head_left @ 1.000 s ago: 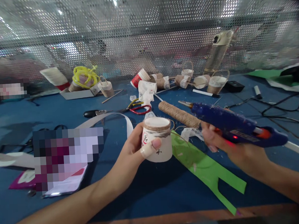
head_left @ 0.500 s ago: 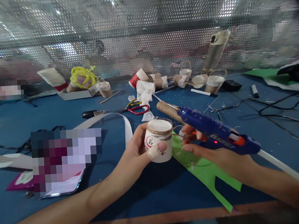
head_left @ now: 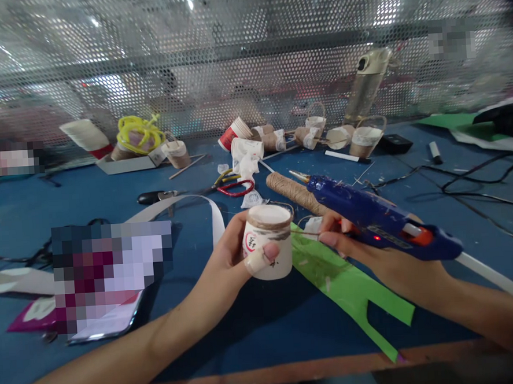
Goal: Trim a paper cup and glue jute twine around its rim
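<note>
The left hand [head_left: 232,257] grips an upturned white paper cup [head_left: 268,243] with twine wound round its top rim, thumb across the front, lifted just above the blue tabletop [head_left: 109,195]. The right hand [head_left: 373,254] is clenched on a blue hot glue gun [head_left: 371,214], its nozzle pointing up and left, just right of the cup. A spool of jute twine [head_left: 293,192] lies behind the cup, a green paper cutout [head_left: 344,279] beneath it. Scissors [head_left: 234,184] lie farther back, finished cups [head_left: 357,139] by the perforated screen [head_left: 231,54]
</note>
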Motion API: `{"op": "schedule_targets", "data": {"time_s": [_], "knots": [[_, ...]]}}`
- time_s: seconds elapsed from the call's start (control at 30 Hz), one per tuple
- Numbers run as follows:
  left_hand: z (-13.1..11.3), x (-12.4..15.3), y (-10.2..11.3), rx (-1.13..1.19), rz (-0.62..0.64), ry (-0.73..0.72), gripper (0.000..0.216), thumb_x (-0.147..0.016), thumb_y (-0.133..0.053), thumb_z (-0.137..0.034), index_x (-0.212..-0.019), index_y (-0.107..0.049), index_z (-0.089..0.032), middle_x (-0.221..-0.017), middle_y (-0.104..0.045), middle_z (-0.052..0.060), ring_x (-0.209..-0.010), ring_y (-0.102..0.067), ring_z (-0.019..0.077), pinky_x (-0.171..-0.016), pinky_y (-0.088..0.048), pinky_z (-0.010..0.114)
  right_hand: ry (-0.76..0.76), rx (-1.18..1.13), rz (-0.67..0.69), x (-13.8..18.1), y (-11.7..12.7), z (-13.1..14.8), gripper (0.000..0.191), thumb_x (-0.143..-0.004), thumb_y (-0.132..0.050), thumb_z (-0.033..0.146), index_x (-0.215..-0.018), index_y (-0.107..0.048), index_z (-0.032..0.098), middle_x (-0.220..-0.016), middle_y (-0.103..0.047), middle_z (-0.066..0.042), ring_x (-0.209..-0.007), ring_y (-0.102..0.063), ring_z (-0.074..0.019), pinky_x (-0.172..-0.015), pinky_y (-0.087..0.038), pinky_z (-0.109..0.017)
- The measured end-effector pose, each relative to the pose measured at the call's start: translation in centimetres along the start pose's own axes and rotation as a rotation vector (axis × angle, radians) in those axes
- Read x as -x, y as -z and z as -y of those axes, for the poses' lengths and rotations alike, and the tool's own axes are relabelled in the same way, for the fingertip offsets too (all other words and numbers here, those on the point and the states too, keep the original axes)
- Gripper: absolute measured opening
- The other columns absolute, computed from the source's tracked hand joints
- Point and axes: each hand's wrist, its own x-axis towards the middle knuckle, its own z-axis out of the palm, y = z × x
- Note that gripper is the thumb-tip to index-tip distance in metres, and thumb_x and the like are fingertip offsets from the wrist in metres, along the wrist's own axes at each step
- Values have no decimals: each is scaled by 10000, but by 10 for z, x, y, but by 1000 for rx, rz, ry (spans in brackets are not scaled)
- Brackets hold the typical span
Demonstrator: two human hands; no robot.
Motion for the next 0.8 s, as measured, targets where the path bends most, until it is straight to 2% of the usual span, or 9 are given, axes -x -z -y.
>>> {"op": "schedule_targets", "data": {"time_s": [0.13,0.37,0.63,0.8], "knots": [[-2,0,-1,21,7,23,334,-918,-738,-365,-1244,-668,-346,-1212,-734,-31,-1142,-635,187,-898,-492,225,-5,-24,-9,-2,0,1,313,-760,-835,420,-688,-589,241,-775,-713,29,-577,-624,-104,-636,-612,-251],[-4,1,-2,55,9,68,364,-894,-758,-365,-1246,-676,-318,-1226,-743,2,-1173,-639,240,-913,-492,272,-60,-89,27,-3,1,-2,316,-737,-864,399,-700,-592,242,-776,-698,53,-611,-634,-90,-644,-601,-218],[-3,2,-1,82,44,98,410,-888,-744,-369,-1275,-669,-255,-1267,-736,68,-1221,-621,319,-909,-485,333,-67,-148,88,-5,2,1,308,-745,-863,333,-689,-570,257,-784,-693,54,-653,-661,-123,-646,-609,-246],[-3,2,-1,106,73,121,427,-871,-758,-379,-1271,-673,-259,-1274,-735,64,-1202,-625,310,-884,-479,317,-63,-139,107,-4,2,0,296,-793,-827,334,-709,-553,257,-807,-697,43,-688,-677,-140,-692,-626,-276]]}}
